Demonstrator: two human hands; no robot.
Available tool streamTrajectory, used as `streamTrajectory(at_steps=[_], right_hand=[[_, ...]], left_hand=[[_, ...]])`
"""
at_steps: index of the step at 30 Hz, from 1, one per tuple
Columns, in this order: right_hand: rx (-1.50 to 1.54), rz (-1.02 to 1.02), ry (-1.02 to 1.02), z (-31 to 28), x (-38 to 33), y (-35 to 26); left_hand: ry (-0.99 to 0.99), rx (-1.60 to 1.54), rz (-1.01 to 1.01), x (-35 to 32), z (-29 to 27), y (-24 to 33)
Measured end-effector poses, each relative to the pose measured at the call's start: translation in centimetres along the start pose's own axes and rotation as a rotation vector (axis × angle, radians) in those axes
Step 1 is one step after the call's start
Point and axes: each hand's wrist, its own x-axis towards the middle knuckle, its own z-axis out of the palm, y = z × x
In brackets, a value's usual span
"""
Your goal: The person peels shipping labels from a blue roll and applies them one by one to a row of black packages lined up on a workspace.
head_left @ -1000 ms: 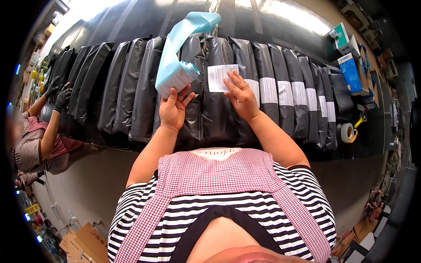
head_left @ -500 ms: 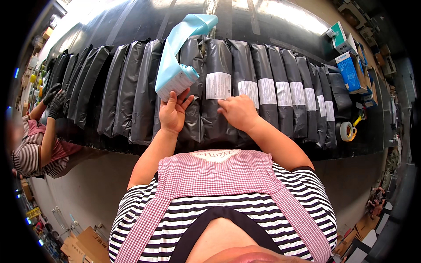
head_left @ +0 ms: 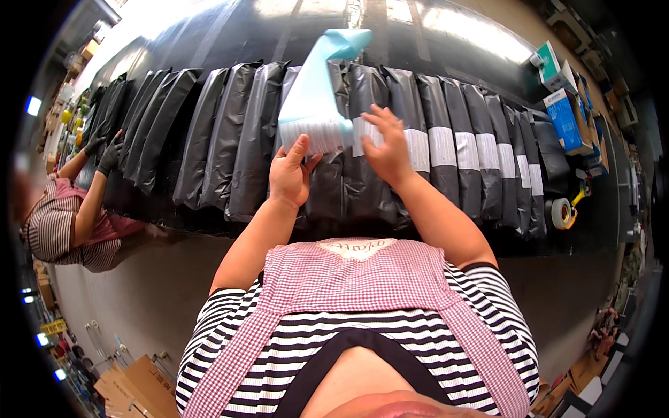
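Observation:
My left hand (head_left: 289,175) grips a strip of white printed labels on light blue backing paper (head_left: 306,94), thumb in front. The loose end of the strip trails away over the far part of the table. To its right is my right hand (head_left: 387,148), fingers spread, with motion blur at the tips. It hovers by a white label (head_left: 359,132) on a black plastic mailing bag (head_left: 367,87). Whether the fingertips touch that label, I cannot tell. Bags further right, such as one black bag (head_left: 437,104), each carry a white label (head_left: 440,136).
Unlabelled black bags (head_left: 258,139) stand in a row to the left on the black table (head_left: 390,35). A co-worker's gloved hands (head_left: 108,157) touch bags at far left. Blue box (head_left: 566,120), tape roll (head_left: 561,213) and yellow-handled tool (head_left: 580,195) lie at right.
My right hand has lifted off the bag's label, fingers spreading apart. The label strip in my left hand has swung and shifted. The whole view has moved slightly right.

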Motion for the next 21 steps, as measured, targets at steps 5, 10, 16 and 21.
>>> streamTrajectory(at_steps=[5,10,16,21], right_hand=[[-0.176,-0.863,-0.034,-4.3,-2.8,-7.9],[0.228,-0.442,0.052,-3.4,-2.2,-8.3],[0.407,-0.213,0.008,-3.0,-2.5,-9.5],[0.301,-0.291,0.086,-2.7,-1.9,-9.8]], left_hand=[[-0.148,0.000,-0.126,-2.3,0.5,1.9],[-0.467,0.313,-0.133,-3.2,-1.0,3.0],[-0.477,0.391,-0.004,-3.5,-1.4,2.3],[-0.455,0.341,0.085,-3.8,-1.8,2.2]])
